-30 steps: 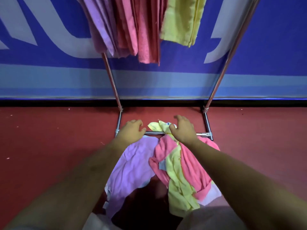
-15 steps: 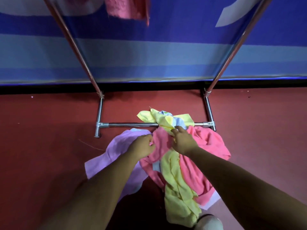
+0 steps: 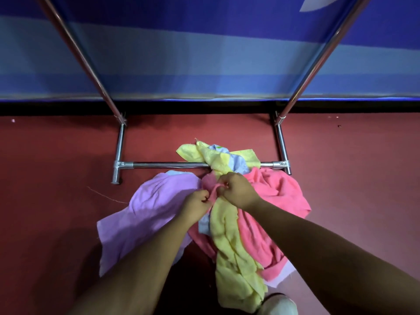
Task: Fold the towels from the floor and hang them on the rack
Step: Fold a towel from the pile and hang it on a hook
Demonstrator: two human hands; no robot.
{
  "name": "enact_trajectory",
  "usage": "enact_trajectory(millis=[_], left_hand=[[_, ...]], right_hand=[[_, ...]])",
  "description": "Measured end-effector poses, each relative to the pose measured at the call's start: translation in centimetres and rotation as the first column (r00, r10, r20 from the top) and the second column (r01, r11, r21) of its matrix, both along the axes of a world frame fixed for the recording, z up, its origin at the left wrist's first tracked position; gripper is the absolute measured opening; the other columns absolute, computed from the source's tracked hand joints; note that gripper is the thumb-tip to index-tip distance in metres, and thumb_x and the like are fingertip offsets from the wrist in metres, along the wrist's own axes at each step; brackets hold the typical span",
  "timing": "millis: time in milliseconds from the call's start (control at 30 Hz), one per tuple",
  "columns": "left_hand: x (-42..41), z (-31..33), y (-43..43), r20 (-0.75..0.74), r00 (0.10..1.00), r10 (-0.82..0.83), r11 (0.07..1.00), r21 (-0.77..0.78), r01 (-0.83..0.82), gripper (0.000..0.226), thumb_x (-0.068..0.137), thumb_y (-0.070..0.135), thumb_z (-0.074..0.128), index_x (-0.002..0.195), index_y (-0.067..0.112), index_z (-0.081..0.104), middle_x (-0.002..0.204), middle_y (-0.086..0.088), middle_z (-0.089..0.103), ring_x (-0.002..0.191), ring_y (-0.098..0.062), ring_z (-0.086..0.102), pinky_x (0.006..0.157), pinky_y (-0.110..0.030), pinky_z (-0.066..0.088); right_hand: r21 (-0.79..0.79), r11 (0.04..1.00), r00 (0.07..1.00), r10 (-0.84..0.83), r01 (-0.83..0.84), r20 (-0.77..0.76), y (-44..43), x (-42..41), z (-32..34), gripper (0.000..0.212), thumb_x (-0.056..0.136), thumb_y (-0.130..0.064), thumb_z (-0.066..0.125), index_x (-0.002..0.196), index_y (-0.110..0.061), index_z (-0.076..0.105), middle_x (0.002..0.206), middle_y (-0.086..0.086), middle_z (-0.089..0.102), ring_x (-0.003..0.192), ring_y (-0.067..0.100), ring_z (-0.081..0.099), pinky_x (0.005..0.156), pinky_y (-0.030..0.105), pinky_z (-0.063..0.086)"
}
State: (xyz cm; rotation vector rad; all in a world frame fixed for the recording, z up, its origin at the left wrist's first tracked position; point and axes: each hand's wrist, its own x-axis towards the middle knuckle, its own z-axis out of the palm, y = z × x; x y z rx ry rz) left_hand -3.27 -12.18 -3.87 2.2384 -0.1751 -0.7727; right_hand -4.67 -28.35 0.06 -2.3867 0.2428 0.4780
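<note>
A heap of towels lies on the red floor in front of the rack's base bar (image 3: 168, 165). A pink towel (image 3: 276, 201) spreads to the right, a long yellow towel (image 3: 231, 253) runs over it toward me, and a lilac towel (image 3: 147, 210) lies to the left. A light blue towel (image 3: 237, 161) pokes out over the bar. My left hand (image 3: 196, 206) and my right hand (image 3: 237, 189) are close together at the middle of the heap, both pinching a pink edge (image 3: 212, 193).
The rack's two slanted chrome uprights (image 3: 86, 62) (image 3: 318, 62) rise left and right before a blue banner wall (image 3: 204, 53). Its feet (image 3: 118, 155) rest on the red floor (image 3: 45, 178). A pale shoe tip (image 3: 279, 304) shows at the bottom.
The view has tipped down, so the hung towels have left the frame. Both hands came back from the base bar onto the heap and closed on the pink towel's edge.
</note>
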Motion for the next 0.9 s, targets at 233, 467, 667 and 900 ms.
enact_trajectory(millis=[233,467,667,900], left_hand=[[3.1,9.1,1.5,-0.02,0.987,0.159,0.953,-0.257,-0.159,0.013,0.085,0.023,0.052,0.072,0.019,0.052,0.062,0.004,0.045,0.06,-0.013,0.039,0.061,-0.03,0.033],[1.9,22.3,3.3,0.134,0.988,0.077,0.878,-0.479,-0.003,0.019,0.097,0.016,0.054,0.078,0.018,0.053,0.063,0.012,0.049,0.058,-0.003,0.041,0.058,-0.021,0.034],[-1.1,34.9,5.0,0.315,0.943,0.106,0.805,-0.584,0.105,0.016,0.094,0.028,0.051,0.082,0.019,0.056,0.069,0.001,0.049,0.065,-0.009,0.041,0.064,-0.032,0.031],[-4.5,44.8,7.7,0.441,0.861,0.251,0.718,-0.681,0.14,0.017,0.1,0.019,0.053,0.085,0.023,0.058,0.074,-0.002,0.047,0.065,-0.009,0.042,0.061,-0.027,0.035]], right_hand=[[0.267,0.955,0.989,-0.144,0.127,0.045,-0.5,2.2,9.3,0.011,0.088,-0.008,0.062,0.078,-0.01,0.066,0.082,0.013,0.073,0.072,0.023,0.064,0.067,0.03,0.049],[0.512,0.852,0.936,-0.262,0.109,0.237,1.7,0.0,22.7,0.017,0.091,-0.003,0.059,0.074,-0.004,0.058,0.062,0.0,0.061,0.058,0.011,0.052,0.057,0.026,0.043],[0.552,0.831,0.806,-0.371,0.067,0.461,3.7,-3.5,33.5,0.026,0.092,-0.018,0.057,0.079,0.004,0.058,0.072,0.007,0.056,0.069,0.014,0.049,0.068,0.043,0.045],[0.658,0.749,0.703,-0.428,-0.077,0.568,6.9,-7.6,40.5,0.033,0.096,-0.03,0.057,0.082,0.0,0.056,0.072,0.015,0.05,0.071,0.017,0.048,0.066,0.042,0.043]])
